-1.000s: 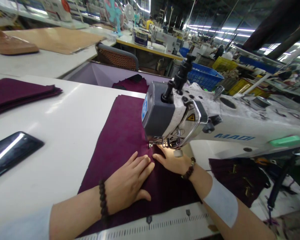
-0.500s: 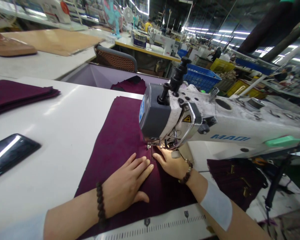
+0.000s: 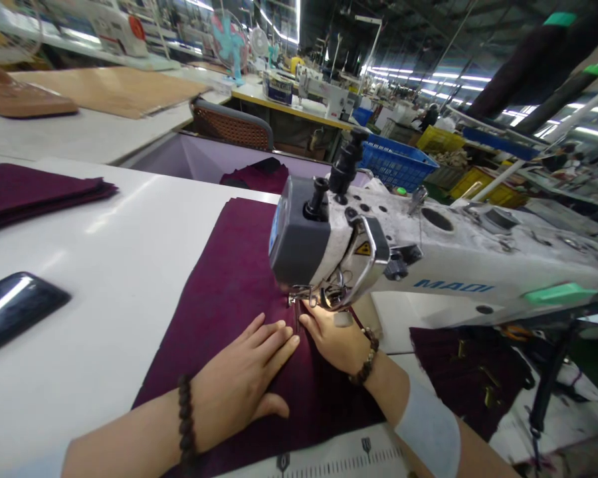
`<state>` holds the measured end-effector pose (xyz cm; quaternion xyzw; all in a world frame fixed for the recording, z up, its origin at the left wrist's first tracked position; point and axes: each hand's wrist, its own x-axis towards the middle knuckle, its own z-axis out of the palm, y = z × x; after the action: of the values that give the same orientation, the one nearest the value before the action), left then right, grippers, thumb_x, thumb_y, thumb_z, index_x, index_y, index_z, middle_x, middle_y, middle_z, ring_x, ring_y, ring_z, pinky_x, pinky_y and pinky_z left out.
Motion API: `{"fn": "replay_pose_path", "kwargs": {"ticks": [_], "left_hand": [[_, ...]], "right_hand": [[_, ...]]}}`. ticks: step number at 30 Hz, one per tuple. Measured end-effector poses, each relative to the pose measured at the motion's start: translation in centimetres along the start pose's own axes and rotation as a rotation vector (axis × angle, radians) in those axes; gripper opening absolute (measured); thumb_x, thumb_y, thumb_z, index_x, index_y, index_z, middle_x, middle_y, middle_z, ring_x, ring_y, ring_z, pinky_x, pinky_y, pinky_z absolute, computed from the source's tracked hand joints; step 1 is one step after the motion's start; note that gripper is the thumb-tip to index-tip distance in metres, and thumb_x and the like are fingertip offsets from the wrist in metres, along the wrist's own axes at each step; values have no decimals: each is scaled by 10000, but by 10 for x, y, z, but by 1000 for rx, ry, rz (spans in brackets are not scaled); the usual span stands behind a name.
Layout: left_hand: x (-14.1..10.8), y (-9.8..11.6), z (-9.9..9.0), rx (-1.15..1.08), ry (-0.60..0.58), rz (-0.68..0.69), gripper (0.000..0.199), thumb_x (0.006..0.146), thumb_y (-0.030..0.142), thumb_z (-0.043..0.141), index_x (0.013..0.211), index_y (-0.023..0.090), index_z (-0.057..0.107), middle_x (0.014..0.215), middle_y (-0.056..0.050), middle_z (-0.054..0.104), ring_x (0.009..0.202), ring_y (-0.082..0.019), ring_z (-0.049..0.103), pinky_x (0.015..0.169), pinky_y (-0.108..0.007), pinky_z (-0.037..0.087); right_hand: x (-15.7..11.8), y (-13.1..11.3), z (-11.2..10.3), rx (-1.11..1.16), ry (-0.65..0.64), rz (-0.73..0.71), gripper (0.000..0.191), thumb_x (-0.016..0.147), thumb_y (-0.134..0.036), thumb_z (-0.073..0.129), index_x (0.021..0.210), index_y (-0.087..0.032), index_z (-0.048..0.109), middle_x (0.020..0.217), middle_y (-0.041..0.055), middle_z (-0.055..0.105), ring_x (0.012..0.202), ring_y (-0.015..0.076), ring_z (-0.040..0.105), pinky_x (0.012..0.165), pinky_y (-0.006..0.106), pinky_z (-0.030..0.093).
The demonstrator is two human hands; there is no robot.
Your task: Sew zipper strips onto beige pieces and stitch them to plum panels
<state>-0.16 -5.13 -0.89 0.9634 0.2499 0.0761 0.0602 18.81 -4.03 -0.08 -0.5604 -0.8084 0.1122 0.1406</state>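
- White bench (image 3: 104, 265) surface filled the near view, with a blue basket (image 3: 396, 162) standing behind it in a crowded workshop.
- Maroon fabric (image 3: 204, 299) lay flat on the bench, running under the presser foot (image 3: 292, 300) of a sewing machine (image 3: 438, 249).
- It looked thin, soft and light, so it would probably slide easily on the smooth top yet wrinkle if pushed; flat fingers either side of the foot seemed the best hold, tips clear of the needle area.
- The left hand (image 3: 244, 378) rested palm down on the fabric, fingers extended, thumb spread, gripping nothing.
- The right hand (image 3: 336, 338) lay beside the foot, thumb near the cloth's narrow line; its other fingertips were hidden, so whether it pinched anything could not be told.
- "MAQI" showed in blue on the machine's arm, plus a yellow warning triangle (image 3: 363, 248).
- Nearest the wearer, a ruler strip (image 3: 329, 461) read "0" and "10".
- Leftward lay a folded maroon stack (image 3: 34, 189) and a glossy black object (image 3: 20, 309), probably a phone.
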Motion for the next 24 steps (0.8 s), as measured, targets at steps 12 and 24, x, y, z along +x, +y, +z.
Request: {"fn": "replay_pose_path", "kwargs": {"ticks": [12, 24], "left_hand": [[4, -4, 0, -85, 13, -53, 779, 655, 557, 662, 1246, 98, 446, 1194, -147, 524, 1140, -304, 453, 1020, -504, 290], [17, -26, -7, -66, 8, -26, 669, 762, 532, 570, 1241, 79, 462, 1200, -192, 482, 1160, -336, 415, 997, -537, 300]], "right_hand": [[6, 6, 3, -36, 1, -23, 272, 910, -248, 362, 905, -181, 625, 924, 60, 646, 979, 193, 554, 927, 363, 374], [24, 30, 15, -115, -102, -92, 301, 873, -137, 367, 1033, -194, 616, 972, 59, 653, 922, 194, 601, 888, 331, 424]]}}
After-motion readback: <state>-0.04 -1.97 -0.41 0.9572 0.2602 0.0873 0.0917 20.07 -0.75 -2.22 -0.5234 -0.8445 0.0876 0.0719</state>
